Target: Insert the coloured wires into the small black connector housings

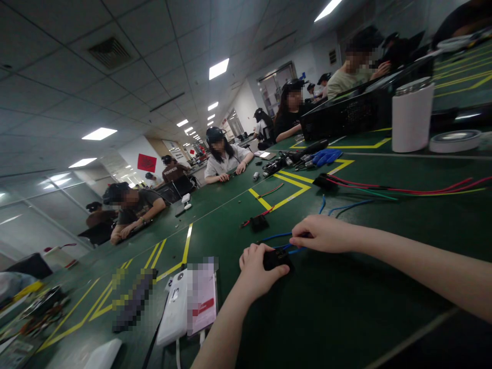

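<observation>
My left hand [258,271] is closed around a small black connector block [277,259] resting on the green table [338,307]. My right hand [321,233] pinches a blue wire [274,237] just above the block, fingers pressed together. The blue wire runs from the block toward the right and back across the table. Another small black block [259,223] with red wires lies a little farther away.
A bundle of red, green and yellow wires [403,190] lies at right, near a white cylinder [411,115] and a tape roll [455,141]. Blue-handled tools [325,156] lie farther back. A white power bank [175,307] sits at left. Several people sit along the table.
</observation>
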`<action>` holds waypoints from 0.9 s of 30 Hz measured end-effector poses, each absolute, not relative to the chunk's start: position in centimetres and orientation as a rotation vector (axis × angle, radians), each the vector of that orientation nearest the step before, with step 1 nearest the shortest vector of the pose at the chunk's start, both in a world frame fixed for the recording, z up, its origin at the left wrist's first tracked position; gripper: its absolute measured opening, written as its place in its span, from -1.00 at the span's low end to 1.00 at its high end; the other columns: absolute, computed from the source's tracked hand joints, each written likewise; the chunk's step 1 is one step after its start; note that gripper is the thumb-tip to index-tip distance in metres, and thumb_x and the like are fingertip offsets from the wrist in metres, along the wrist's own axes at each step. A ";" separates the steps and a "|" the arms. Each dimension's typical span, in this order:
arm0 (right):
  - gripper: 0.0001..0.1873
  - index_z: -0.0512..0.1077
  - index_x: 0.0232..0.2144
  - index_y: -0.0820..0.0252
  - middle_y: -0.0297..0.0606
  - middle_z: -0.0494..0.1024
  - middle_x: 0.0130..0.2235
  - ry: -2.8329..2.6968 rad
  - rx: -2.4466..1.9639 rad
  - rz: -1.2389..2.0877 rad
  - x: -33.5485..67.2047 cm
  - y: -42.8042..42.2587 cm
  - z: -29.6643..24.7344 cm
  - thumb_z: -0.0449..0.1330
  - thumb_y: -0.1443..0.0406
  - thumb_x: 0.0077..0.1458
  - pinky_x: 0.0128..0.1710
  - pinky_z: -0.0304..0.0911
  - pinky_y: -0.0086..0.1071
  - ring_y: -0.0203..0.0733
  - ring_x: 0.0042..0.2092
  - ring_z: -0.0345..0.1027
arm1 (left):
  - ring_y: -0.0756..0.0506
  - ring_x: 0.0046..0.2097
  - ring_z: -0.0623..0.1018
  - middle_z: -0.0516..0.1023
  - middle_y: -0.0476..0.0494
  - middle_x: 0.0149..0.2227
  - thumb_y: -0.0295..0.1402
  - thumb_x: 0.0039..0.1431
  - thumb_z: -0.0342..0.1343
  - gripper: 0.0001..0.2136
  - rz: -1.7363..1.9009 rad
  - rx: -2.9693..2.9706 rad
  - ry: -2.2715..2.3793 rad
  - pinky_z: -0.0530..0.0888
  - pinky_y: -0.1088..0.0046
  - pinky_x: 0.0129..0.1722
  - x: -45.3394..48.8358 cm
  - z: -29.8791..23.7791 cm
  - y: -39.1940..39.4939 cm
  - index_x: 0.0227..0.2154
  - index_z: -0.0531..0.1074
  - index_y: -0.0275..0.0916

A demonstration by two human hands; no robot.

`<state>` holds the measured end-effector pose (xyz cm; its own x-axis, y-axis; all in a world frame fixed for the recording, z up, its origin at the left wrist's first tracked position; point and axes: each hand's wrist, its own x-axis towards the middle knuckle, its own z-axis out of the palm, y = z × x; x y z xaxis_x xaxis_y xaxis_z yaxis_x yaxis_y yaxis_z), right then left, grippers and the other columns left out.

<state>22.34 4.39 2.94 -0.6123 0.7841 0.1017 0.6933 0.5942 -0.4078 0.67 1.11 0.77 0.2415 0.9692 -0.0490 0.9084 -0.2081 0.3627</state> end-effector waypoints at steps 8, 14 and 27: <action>-0.57 0.46 -0.49 0.16 -0.32 0.41 -0.54 -2.634 -1.310 0.723 22.5 5.2 2.5 -0.07 0.06 0.14 -0.53 -0.02 -0.40 -0.27 -0.51 0.22 | -0.17 0.03 0.27 0.32 -0.05 -0.09 -0.03 0.00 0.13 -0.62 0.253 2.204 1.732 0.18 0.30 0.04 0.6 0.8 1.1 -0.14 0.32 -0.05; -0.62 0.41 -0.52 0.16 -0.27 0.46 -0.49 -2.542 -1.035 0.109 22.5 4.3 2.4 -0.09 0.16 0.19 -0.47 -0.03 -0.39 -0.25 -0.44 0.28 | -0.18 0.04 0.26 0.31 -0.05 -0.07 -0.03 0.00 0.12 -0.61 0.242 2.203 1.748 0.18 0.28 0.05 0.8 0.9 0.9 -0.14 0.31 -0.06; -0.63 0.44 -0.51 0.14 -0.29 0.48 -0.49 -2.627 -1.222 0.330 22.4 4.7 2.8 -0.05 0.14 0.16 -0.50 -0.03 -0.40 -0.23 -0.47 0.28 | -0.18 0.03 0.27 0.32 -0.06 -0.08 -0.01 0.01 0.11 -0.62 0.241 2.225 1.748 0.19 0.27 0.04 0.6 0.5 1.2 -0.15 0.32 -0.05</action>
